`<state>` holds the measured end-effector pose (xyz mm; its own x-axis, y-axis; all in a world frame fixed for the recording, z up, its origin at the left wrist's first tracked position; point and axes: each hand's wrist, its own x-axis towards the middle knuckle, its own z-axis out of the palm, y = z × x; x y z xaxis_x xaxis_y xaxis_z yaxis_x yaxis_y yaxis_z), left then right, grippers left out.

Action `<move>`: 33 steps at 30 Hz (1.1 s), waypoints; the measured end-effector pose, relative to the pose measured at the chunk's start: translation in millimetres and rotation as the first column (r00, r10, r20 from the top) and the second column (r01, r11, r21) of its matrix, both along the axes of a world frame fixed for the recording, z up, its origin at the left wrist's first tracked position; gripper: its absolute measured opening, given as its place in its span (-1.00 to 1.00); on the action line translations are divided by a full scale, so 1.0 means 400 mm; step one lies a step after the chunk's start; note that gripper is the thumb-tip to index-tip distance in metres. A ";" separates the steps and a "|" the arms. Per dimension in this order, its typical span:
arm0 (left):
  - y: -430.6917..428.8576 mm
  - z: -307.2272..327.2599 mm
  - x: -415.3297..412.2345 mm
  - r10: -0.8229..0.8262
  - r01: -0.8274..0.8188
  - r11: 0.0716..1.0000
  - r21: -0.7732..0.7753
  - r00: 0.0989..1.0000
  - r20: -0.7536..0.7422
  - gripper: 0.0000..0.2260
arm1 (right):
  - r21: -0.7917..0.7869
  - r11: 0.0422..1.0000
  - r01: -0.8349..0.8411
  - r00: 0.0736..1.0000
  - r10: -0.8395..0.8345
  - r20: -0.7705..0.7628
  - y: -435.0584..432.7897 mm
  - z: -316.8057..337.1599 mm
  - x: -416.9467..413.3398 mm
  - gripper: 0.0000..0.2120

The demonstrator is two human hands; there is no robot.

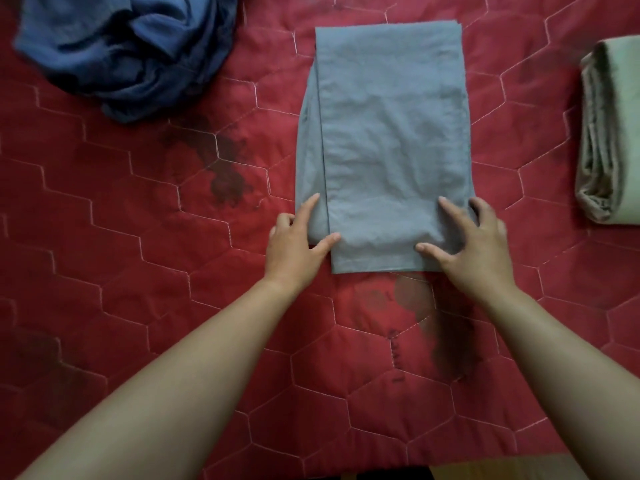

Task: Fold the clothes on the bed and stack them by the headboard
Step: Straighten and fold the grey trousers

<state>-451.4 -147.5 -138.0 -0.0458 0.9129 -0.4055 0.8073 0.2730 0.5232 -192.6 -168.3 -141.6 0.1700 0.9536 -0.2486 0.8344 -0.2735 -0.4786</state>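
A grey garment (pixel 384 140) lies folded into a long rectangle in the middle of the red quilted bed (pixel 138 237). My left hand (pixel 298 240) sits at its near left corner, index finger and thumb straight on the cloth. My right hand (pixel 474 247) rests at the near right corner with spread fingers touching the fabric. A crumpled blue garment (pixel 124 50) lies unfolded at the far left. A folded pale green garment (pixel 609 133) sits at the right edge of view.
The quilt has dark patches near its middle and in front of the grey garment. The bed's near edge runs along the bottom, with a strip of wooden floor (pixel 485 472) below it.
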 end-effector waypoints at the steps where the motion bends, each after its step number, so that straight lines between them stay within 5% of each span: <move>1: 0.004 0.003 -0.002 0.021 -0.022 1.000 0.009 1.000 0.022 -0.44 | 0.018 1.000 0.023 1.000 -0.023 -0.005 0.004 0.003 -0.003 -0.33; 6: 0.016 0.012 -0.017 0.079 -0.079 0.984 0.158 0.997 0.004 -0.50 | 0.055 0.991 0.124 0.980 -0.131 0.147 0.044 0.022 -0.023 -0.27; 11: 0.039 0.005 -0.021 0.194 -0.203 0.978 0.046 0.969 0.153 -0.70 | 0.059 0.955 0.290 0.950 -0.279 -0.140 0.108 0.019 -0.033 -0.36; 15: 0.026 0.013 -0.031 0.189 -0.189 0.982 -0.015 0.971 0.148 -0.80 | 0.047 0.959 0.281 0.955 -0.274 -0.114 0.110 0.015 -0.030 -0.43; 17: 0.002 0.022 -0.029 0.125 -0.124 0.992 -0.027 0.991 0.041 -0.76 | 0.037 0.966 0.255 0.964 -0.251 -0.090 0.100 0.018 -0.026 -0.44; 20: 0.000 0.034 -0.001 0.070 -0.053 0.977 0.206 0.995 -0.073 -0.62 | 0.039 0.977 0.208 0.975 -0.205 -0.083 0.102 0.022 -0.025 -0.41; 23: 0.062 0.044 0.044 0.011 -0.020 0.981 0.192 0.999 0.047 -0.59 | 0.013 0.983 0.185 0.976 -0.182 -0.121 0.133 0.022 -0.024 -0.34; 30: 0.158 0.038 0.106 0.206 -0.223 0.974 0.043 0.948 0.243 -0.45 | 0.026 0.983 0.183 0.949 -0.169 -0.267 0.208 0.028 -0.025 -0.33; 33: 0.188 0.035 0.124 0.170 -0.189 0.979 0.076 0.963 0.210 -0.44 | 0.054 0.960 0.276 0.905 -0.240 -0.350 0.247 0.027 -0.027 -0.40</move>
<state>-402.0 -72.3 -124.0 -0.1390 0.9316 -0.3359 0.6250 0.3456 0.6999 -203.3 -69.4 -130.8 0.3364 0.9104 -0.2406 0.5257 -0.3936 -0.7541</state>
